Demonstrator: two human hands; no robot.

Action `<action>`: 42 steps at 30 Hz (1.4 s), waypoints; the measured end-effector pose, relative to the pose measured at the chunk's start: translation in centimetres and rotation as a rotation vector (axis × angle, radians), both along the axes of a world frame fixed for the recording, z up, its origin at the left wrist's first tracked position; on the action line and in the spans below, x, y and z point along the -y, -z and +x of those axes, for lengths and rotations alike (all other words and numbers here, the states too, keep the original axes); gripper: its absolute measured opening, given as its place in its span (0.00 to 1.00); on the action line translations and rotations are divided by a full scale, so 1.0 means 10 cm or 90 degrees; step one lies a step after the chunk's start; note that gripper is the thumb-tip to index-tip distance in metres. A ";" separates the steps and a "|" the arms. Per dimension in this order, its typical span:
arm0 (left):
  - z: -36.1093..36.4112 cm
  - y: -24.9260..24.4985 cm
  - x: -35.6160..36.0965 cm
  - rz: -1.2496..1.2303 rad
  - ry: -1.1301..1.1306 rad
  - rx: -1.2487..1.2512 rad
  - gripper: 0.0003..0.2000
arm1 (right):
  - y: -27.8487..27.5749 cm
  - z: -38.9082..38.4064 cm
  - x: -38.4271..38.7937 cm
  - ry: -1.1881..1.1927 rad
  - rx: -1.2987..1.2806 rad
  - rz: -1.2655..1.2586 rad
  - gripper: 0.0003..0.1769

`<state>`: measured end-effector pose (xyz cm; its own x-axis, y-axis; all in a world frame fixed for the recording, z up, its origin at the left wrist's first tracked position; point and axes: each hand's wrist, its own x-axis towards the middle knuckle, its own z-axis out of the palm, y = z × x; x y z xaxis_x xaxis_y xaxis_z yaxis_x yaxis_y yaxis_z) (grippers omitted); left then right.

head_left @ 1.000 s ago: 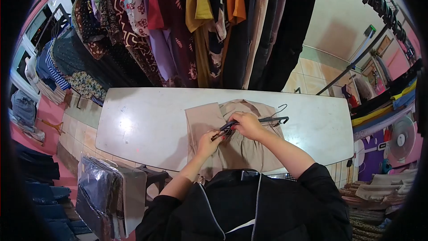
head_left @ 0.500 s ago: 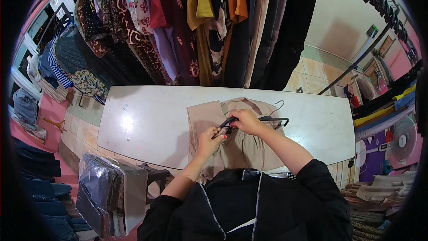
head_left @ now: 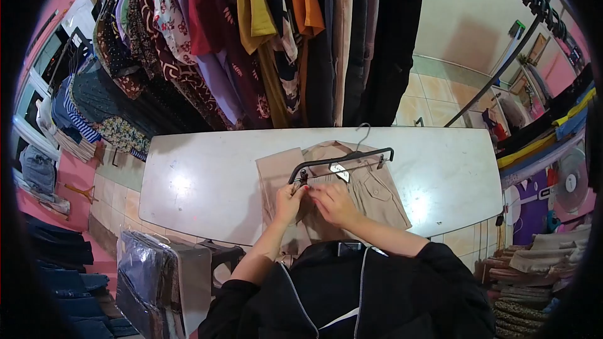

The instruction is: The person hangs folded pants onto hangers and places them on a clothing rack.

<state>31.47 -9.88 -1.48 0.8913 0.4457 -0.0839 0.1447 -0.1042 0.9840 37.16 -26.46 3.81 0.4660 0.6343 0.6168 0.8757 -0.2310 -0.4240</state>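
Beige trousers (head_left: 377, 196) lie flat on white counter (head_left: 201, 176), black clip hanger (head_left: 342, 158) across waistband; L hand (head_left: 289, 196) grip pinches its left clip, R hand (head_left: 336, 204) grip pinches cloth alongside: clipping approx. half done, right clip prob. not yet fastened.

The near edge of the beige trousers (head_left: 370, 191) is covered by the left hand (head_left: 287, 198), the right hand (head_left: 333, 204) and a black jacket (head_left: 377, 295). The left clip of the hanger (head_left: 342, 158) is partly hidden by the left hand. The hung clothes (head_left: 264, 37) are cut off at the top.
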 end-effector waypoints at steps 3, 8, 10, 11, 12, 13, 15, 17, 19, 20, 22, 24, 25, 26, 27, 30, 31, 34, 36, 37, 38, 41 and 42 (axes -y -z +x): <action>0.00 0.14 -0.11 -0.053 0.001 0.052 0.08 | 0.65 0.21 0.50 0.100 -0.171 -0.109 0.11; -0.06 0.08 -0.11 -0.161 0.015 0.018 0.07 | 1.48 0.99 0.82 0.400 -0.207 -0.041 0.15; -0.06 0.02 -0.09 -0.190 0.024 0.007 0.07 | 1.50 1.18 0.79 0.370 -0.358 -0.079 0.19; -0.07 0.03 -0.10 -0.197 0.034 0.002 0.06 | 1.34 1.25 0.77 0.353 -0.467 -0.151 0.21; -0.09 0.02 -0.11 -0.205 0.044 -0.002 0.06 | 1.23 1.27 0.75 0.332 -0.575 -0.224 0.23; -0.10 0.02 -0.13 -0.214 0.048 -0.002 0.06 | 1.35 1.30 0.76 0.282 -0.533 -0.164 0.23; -0.14 -0.02 -0.15 -0.233 0.057 0.000 0.06 | 1.04 1.25 0.80 0.260 -0.730 -0.244 0.21; -0.23 -0.06 -0.25 -0.213 0.045 0.020 0.06 | 1.04 1.27 0.97 -0.016 -0.812 0.063 0.15; -0.38 0.01 -0.43 -0.239 0.028 0.044 0.07 | 0.79 1.20 1.30 -0.142 -0.919 0.128 0.12; -0.41 -0.01 -0.43 -0.277 0.009 0.066 0.07 | 0.67 1.15 1.47 -0.201 -0.976 0.161 0.11; -0.41 -0.10 -0.38 -0.353 -0.017 0.107 0.06 | 0.59 1.22 1.60 -0.172 -0.931 0.025 0.11; -0.35 -0.07 -0.35 -0.343 0.000 0.104 0.06 | 0.53 1.21 1.62 -0.076 -0.957 0.112 0.11; -0.30 -0.02 -0.34 -0.338 -0.006 0.105 0.05 | 0.41 1.20 1.58 -0.071 -0.953 0.141 0.11; -0.27 0.03 -0.34 -0.331 -0.011 0.106 0.05 | 0.34 1.16 1.54 -0.056 -0.944 0.179 0.11; -0.25 -0.03 -0.32 -0.331 -0.016 0.106 0.05 | 0.30 1.14 1.50 -0.041 -0.933 0.219 0.10; -0.15 -0.13 -0.29 -0.330 -0.023 0.108 0.05 | 0.38 1.10 1.56 -0.012 -0.896 0.265 0.09; -0.15 -0.09 -0.32 -0.332 -0.026 0.105 0.05 | 0.37 1.05 1.53 0.001 -0.880 0.295 0.08; -0.17 0.01 -0.38 -0.344 -0.024 0.109 0.04 | 0.32 0.95 1.49 0.041 -0.816 0.359 0.09; -0.20 0.05 -0.41 -0.346 -0.019 0.103 0.04 | 0.26 0.91 1.42 0.081 -0.741 0.418 0.09; -0.22 0.06 -0.42 -0.343 -0.016 0.094 0.04 | 0.20 0.90 1.37 0.082 -0.722 0.446 0.08; -0.24 0.08 -0.43 -0.341 -0.014 0.085 0.04 | 0.14 0.89 1.32 0.083 -0.703 0.473 0.07; -0.29 0.30 -0.53 -0.365 -0.003 0.058 0.05 | 0.04 0.90 1.27 0.068 -0.751 0.485 0.05; -0.29 0.26 -0.51 -0.352 -0.004 0.053 0.05 | 0.03 0.90 1.26 0.060 -0.785 0.477 0.05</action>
